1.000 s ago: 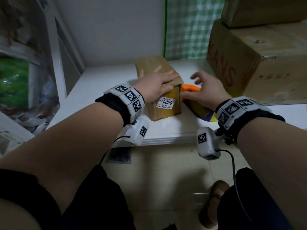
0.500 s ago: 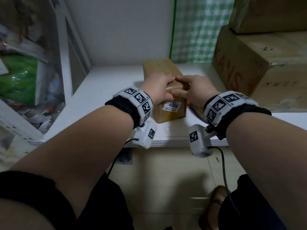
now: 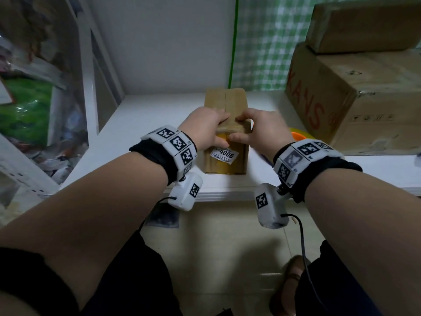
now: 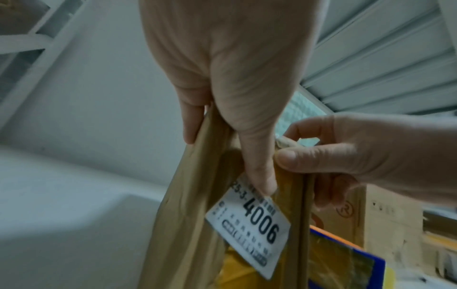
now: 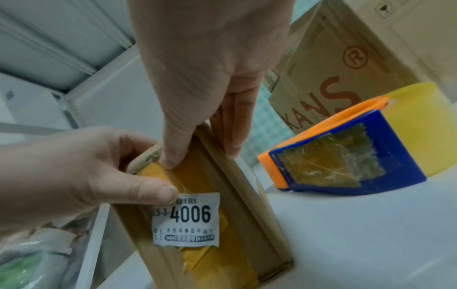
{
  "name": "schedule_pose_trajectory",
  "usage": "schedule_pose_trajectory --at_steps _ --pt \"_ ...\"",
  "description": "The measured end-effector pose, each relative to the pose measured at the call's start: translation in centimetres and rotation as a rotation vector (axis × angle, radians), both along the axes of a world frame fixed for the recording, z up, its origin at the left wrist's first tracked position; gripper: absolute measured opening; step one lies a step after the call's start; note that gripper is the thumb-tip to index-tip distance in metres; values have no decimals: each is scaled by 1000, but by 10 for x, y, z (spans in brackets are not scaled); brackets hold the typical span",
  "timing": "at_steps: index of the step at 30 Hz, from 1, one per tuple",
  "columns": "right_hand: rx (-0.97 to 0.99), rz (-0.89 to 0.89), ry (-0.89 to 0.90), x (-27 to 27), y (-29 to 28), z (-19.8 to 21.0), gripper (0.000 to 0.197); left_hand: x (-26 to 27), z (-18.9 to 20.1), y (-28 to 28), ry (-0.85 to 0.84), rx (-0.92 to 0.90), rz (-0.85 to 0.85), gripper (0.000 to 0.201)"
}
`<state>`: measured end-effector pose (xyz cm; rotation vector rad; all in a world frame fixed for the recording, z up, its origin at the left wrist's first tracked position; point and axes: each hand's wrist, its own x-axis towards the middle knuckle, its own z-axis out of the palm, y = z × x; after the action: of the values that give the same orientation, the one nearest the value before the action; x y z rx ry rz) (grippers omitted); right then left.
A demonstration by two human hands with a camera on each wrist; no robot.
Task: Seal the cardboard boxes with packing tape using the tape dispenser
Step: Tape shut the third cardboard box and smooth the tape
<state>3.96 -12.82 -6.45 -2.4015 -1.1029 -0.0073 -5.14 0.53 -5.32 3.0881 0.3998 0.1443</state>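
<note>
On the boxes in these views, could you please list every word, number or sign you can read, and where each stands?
"25-3-4006": white label on the small cardboard box.
"KANS": red print on the large cardboard box.
"®": red sign on the same box, beside it.
The label's small lines and that box's handling symbols: too small to read.

You have a small brown cardboard box (image 3: 225,124) standing on the white shelf, flaps shut, yellowish tape down its near face under a white sticker (image 5: 186,219) reading 4006. Just right of it lies your orange-and-blue tape dispenser (image 5: 346,158) with its yellow roll, apart from the box.
</note>
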Motion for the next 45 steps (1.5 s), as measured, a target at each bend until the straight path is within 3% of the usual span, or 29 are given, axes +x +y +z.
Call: schedule_pose_trajectory --at_steps 7,12,17,21,27,37,41,45 --pt "-77 53 11 0 -4 5 52 -8 -3 -11 57 41 23 88" --pt "-115 20 164 10 -2 13 53 -5 6 -21 109 -7 -27 59" --pt "-214 78 261 9 6 18 56 8 25 -17 294 -68 -15 54" --pt "-164 94 320 21 3 28 38 31 36 -16 382 -81 68 48" --pt "-118 48 400 30 4 29 41 53 36 -8 392 -143 155 52" --pt "-69 86 405 26 -5 19 54 32 41 -20 388 -164 101 48" --pt "-15 -60 295 31 -21 10 59 14 30 -15 395 -169 69 74" --pt "-200 -233 223 40 -38 -6 60 9 13 -14 275 -106 30 76"
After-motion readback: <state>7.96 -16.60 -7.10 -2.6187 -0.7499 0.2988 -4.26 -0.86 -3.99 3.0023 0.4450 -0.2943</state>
